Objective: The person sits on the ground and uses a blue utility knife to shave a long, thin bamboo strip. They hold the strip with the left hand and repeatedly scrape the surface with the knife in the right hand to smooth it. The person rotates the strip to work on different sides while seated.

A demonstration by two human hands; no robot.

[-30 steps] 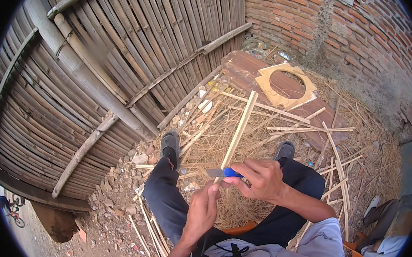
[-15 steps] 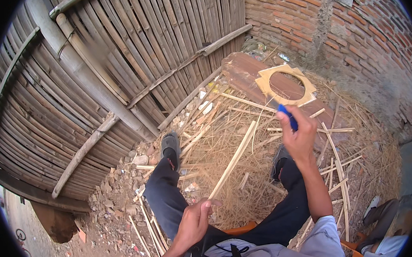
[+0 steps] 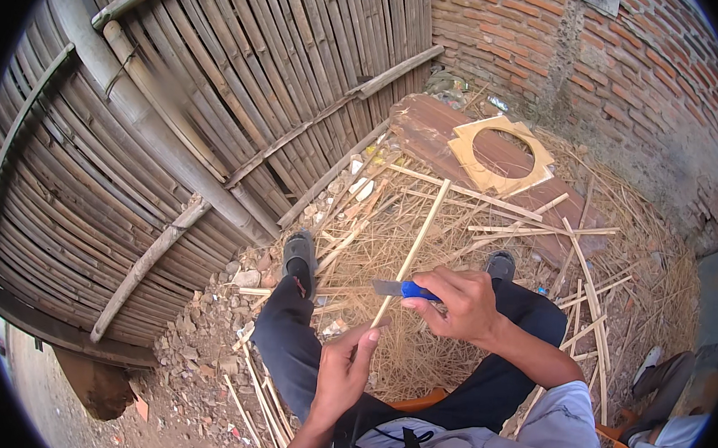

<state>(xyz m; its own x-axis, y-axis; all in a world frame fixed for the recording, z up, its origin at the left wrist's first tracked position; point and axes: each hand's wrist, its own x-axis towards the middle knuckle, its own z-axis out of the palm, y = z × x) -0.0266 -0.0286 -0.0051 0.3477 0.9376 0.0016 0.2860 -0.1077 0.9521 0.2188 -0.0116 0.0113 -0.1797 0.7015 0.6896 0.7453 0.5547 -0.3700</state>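
Observation:
My left hand is closed round the lower end of a pale bamboo strip, which slants up and away from me between my knees. In my right hand is a knife with a blue handle, the fingers wrapped round it. Its short grey blade lies across the strip, just above my left hand. Whether the edge bites into the bamboo cannot be made out.
Shavings and loose bamboo strips litter the ground. Farther off, a board with a round hole lies on a brown panel. A bamboo wall rises at left, a brick wall behind. Another person's leg shows at right.
My right hand has come down and toward me, bringing the knife from beyond the strip's far end to its near part. The strip now stands steeper, and my left hand has risen slightly.

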